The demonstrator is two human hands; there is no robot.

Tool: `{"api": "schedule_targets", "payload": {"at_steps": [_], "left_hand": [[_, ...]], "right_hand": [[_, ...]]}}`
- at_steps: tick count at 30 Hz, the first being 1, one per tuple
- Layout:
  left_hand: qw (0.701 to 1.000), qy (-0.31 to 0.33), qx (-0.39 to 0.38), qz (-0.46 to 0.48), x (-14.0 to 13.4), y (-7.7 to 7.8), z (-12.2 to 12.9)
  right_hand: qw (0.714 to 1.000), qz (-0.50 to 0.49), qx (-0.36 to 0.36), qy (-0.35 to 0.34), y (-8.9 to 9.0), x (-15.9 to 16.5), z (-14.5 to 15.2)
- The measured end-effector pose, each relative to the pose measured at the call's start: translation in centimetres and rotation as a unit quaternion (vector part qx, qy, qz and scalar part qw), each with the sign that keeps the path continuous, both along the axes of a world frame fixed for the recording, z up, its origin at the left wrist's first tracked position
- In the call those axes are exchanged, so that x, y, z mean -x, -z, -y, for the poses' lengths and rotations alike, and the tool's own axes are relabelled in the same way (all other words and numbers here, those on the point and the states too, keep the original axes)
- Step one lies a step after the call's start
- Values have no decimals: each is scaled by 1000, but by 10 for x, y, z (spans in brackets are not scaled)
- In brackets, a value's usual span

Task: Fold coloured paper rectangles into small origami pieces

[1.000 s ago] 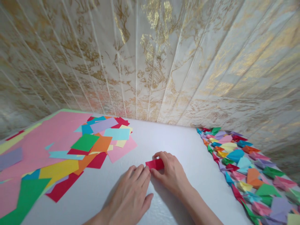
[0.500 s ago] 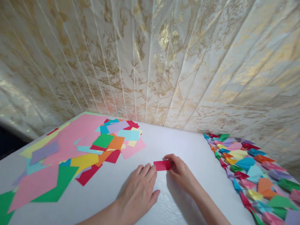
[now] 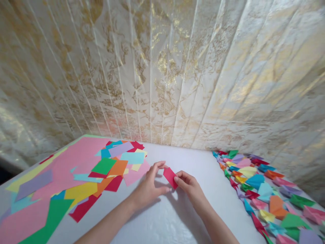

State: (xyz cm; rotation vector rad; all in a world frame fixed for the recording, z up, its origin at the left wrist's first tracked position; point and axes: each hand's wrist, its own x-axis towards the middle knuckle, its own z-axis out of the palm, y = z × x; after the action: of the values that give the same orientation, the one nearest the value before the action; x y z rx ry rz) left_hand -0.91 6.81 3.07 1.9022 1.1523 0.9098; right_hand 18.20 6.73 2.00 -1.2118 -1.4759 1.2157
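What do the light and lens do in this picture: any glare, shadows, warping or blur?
Head view: pale gleams streak the gold-patterned backdrop; head view: soft shadows fall on the white table beneath the left hand and right hand; head view: the backdrop's lines fan outward, suggesting wide-angle stretch; head view: backdrop detail softens toward the upper corners.

Right hand partly hides red paper

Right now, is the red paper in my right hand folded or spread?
Folded, it appears: the red paper in your right hand is a narrow strip, smaller than the loose sheets; layers can't be counted.
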Motion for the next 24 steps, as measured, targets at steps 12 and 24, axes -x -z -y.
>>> {"api": "schedule_targets", "payload": {"at_steps": [12,24], "left_hand": [[940,53,231,244,-2,9,-8],[899,60,302,310,-2,7,-4]], "right_hand": [[983,-184,-11,22,16,5,8],[978,31,-206,14,5,6,17]]}}
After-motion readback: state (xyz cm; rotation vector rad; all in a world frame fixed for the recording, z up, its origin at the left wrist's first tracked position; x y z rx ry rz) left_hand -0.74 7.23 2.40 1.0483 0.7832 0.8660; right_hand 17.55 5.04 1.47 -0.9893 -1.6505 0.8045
